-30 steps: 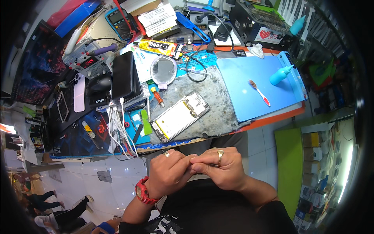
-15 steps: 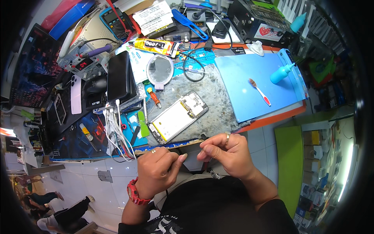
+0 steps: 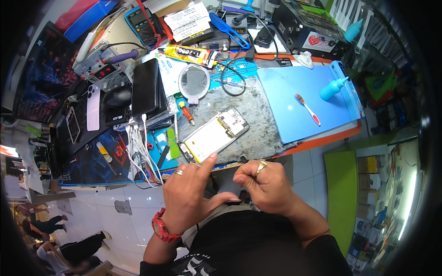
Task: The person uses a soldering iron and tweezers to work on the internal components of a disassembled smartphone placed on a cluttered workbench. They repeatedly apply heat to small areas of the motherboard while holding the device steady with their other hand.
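My left hand (image 3: 191, 198), with a red watch at the wrist, has its index finger and thumb stretched apart, near the bench's front edge (image 3: 230, 163). To its right my right hand (image 3: 262, 188), with a gold ring, is closed in a pinch; anything held is too small to make out. Just beyond both hands an opened phone (image 3: 212, 134) lies on a stained grey mat (image 3: 262, 133), its pale battery and circuit board exposed.
A blue pad (image 3: 299, 83) bears a toothbrush (image 3: 307, 110) and cyan bottle (image 3: 332, 89). Left are stacked phones (image 3: 145, 89), white cables (image 3: 138, 152) and a power supply (image 3: 101, 69). A round mirror (image 3: 194, 80) sits mid-bench. Other people (image 3: 73, 250) are at lower left.
My hands, together a second ago, have separated. My left hand's index finger and thumb have spread out, the finger rising toward the phone. My right hand stays pinched.
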Demonstrator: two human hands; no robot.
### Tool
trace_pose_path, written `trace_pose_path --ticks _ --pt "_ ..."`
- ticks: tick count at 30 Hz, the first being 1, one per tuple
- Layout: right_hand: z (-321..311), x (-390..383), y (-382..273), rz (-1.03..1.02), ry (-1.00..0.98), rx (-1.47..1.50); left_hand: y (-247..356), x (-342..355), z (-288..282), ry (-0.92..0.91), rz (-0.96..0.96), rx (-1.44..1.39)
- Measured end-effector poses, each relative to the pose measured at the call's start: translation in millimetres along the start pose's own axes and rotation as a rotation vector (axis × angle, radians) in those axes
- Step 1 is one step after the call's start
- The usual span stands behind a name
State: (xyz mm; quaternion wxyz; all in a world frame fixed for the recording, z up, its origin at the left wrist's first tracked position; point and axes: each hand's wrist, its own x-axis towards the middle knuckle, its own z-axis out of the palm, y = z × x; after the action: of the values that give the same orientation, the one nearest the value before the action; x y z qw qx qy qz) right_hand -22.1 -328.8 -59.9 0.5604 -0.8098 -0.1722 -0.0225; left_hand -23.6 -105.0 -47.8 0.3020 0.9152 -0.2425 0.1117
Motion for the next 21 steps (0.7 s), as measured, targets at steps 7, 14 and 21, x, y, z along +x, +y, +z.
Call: trace_pose_path --ticks 7,14,21 --pt "-1.5 15.8 -8.1 -0.077 0.000 0.011 1.5 13.9 21.2 0.147 0.214 0.158" --pt "-6.7 29.9 1.4 -0.038 0.008 0.136 -8.2 21.3 30.2 0.152 0.119 -0.112" --pt "-9.7 38.8 9.6 0.120 0.000 0.238 -15.7 27.9 38.6 0.118 0.016 -0.322"
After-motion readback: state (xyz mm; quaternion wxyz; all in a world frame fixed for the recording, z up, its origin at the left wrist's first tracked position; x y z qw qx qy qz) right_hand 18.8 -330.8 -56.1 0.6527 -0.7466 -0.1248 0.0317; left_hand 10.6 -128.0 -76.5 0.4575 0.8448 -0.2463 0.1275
